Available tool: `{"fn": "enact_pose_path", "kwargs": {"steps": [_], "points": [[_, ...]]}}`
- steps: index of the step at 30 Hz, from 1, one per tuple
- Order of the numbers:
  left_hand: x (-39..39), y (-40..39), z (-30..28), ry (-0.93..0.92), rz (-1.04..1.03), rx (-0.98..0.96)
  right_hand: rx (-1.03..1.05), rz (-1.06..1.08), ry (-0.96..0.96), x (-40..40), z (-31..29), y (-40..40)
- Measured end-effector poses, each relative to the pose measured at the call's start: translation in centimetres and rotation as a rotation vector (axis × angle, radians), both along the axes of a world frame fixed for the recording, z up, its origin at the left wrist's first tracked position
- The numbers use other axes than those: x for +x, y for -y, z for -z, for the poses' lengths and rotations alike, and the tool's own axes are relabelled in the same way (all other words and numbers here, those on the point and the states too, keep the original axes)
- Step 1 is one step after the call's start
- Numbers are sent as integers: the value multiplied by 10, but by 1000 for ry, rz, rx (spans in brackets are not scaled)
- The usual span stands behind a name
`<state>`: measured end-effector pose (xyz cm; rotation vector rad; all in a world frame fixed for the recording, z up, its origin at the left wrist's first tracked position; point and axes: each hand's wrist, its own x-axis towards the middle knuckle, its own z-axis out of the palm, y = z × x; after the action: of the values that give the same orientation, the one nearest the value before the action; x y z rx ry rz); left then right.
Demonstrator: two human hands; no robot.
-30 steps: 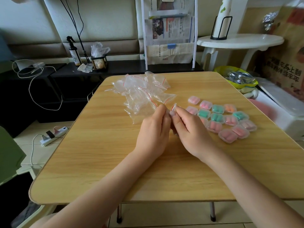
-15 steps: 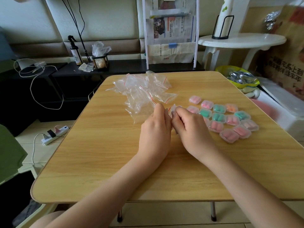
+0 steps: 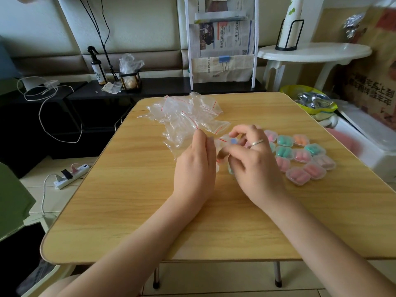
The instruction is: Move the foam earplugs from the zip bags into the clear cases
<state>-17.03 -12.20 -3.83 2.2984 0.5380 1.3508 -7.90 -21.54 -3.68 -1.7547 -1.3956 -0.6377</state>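
Wooden table [image 3: 132,202], heap of bags [image 3: 184,116], filled cases [image 3: 304,157] at right.
Left hand [image 3: 196,166] and right hand [image 3: 255,166] pinching one bag [image 3: 222,144] with blue earplug [image 3: 233,141].

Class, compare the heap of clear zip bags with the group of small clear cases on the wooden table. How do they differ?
The heap of clear zip bags is limp, crumpled and looks empty; the small clear cases are rigid, closed and hold pink, green or orange earplugs. The bags overlap; the cases lie side by side. Both are transparent.

Light wood-grain table [image 3: 120,211]; clear zip bags [image 3: 188,116] with red seal lines; clear cases [image 3: 300,156] holding pink, teal and orange earplugs; one blue earplug [image 3: 233,141].
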Motion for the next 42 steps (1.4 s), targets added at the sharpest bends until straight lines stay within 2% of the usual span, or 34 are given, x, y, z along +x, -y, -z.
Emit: {"fn": "enact_pose_path", "kwargs": {"steps": [6, 10, 15, 16, 17, 19, 21, 24, 27, 39, 42], "points": [[0, 7, 1, -32, 103, 203, -190, 37, -277, -4, -4, 4], [0, 4, 3, -35, 134, 174, -358, 120, -232, -3, -2, 1], [4, 7, 5, -47, 154, 454, -454, 195, -237, -5, -7, 0], [4, 8, 6, -50, 175, 461, -450, 184, -264, -5, -8, 0], [3, 10, 6, -56, 203, 415, -433, 164, -274, -4, -7, 0], [0, 13, 2, -61, 252, 147, -367, 85, -266, -3, -6, 0], [-1, 12, -1, -4, 240, -144, -236, -43, -380, -1, -6, 0], [1, 1, -7, 87, 196, -397, -94, -181, -589, -3, -11, 4], [3, -4, -7, 122, 325, -652, -71, -258, -659, -5, -13, 5], [5, -6, -7, 145, 405, -823, -98, -152, -486, 4, -5, 1], [4, -6, -9, 187, 417, -916, -121, -194, -466, 3, -8, 2]]}}
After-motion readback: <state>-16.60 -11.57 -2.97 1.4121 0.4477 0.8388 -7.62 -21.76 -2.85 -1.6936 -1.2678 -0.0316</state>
